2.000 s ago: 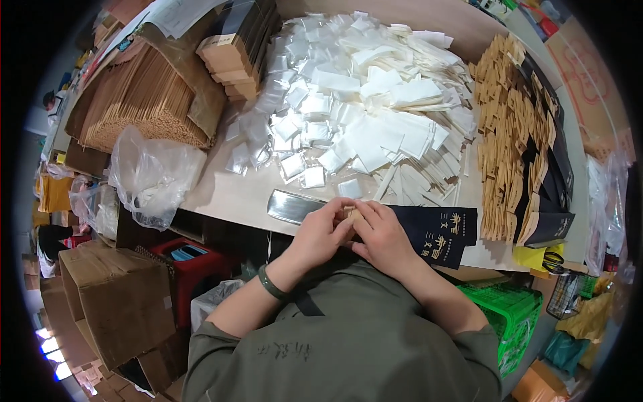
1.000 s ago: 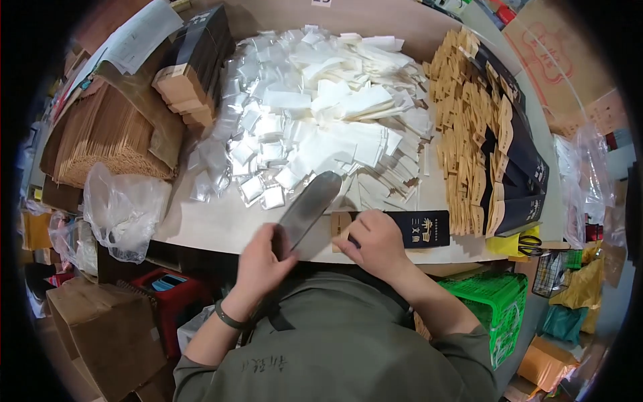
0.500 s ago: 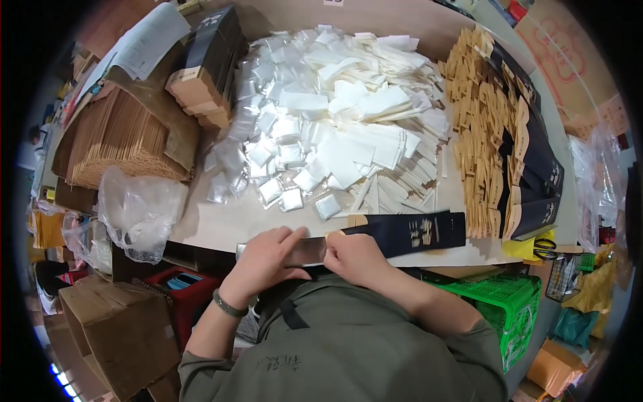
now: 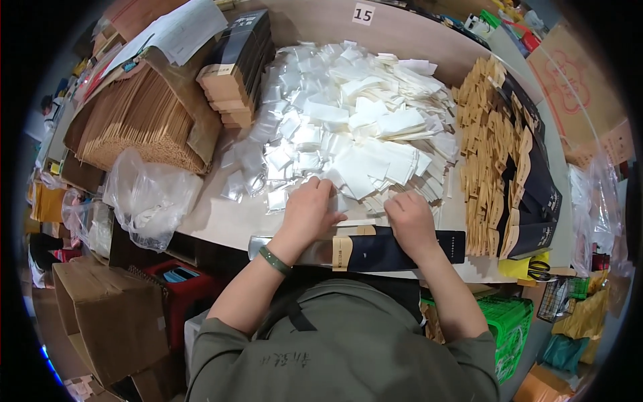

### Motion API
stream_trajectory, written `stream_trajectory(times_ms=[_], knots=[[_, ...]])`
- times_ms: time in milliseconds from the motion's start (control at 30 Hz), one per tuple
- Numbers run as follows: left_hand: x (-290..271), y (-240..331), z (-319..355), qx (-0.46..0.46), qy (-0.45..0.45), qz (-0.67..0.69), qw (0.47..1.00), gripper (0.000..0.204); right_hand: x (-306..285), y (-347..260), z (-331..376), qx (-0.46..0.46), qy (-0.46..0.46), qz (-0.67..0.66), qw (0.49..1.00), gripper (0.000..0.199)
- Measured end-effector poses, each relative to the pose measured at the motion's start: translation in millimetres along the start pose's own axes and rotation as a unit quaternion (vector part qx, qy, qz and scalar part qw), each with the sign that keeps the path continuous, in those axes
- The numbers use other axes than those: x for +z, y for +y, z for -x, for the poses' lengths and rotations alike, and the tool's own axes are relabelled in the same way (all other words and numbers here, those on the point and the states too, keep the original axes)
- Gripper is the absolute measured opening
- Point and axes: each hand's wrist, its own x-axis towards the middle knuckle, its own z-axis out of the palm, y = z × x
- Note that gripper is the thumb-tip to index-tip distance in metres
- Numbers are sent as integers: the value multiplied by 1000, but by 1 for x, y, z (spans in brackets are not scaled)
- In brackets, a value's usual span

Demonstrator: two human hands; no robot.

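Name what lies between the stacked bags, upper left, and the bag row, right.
The head view shows a heap of white packets between the stacked bags and bag row.

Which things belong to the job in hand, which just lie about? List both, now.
Likely in the job:
- clear sachets, near the left hand
- white packets, near the right hand
- dark pouch
- shiny strip

Likely just lying about:
- clear plastic bag
- cardboard box
- green crate
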Motion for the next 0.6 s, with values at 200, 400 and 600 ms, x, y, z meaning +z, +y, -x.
stream_trajectory(times_ms=[200,400,600], knots=[[-4,-1,2,33,1,-16,999,24,23,-27,-41,282,-4,-281,917,10],[-42,-24,75,2,112,76,991,10,53,-30,-39,159,0,-10,987,8],[-14,-39,105,-23,179,34,983,18,27,-51,-48,83,43,-179,979,9]])
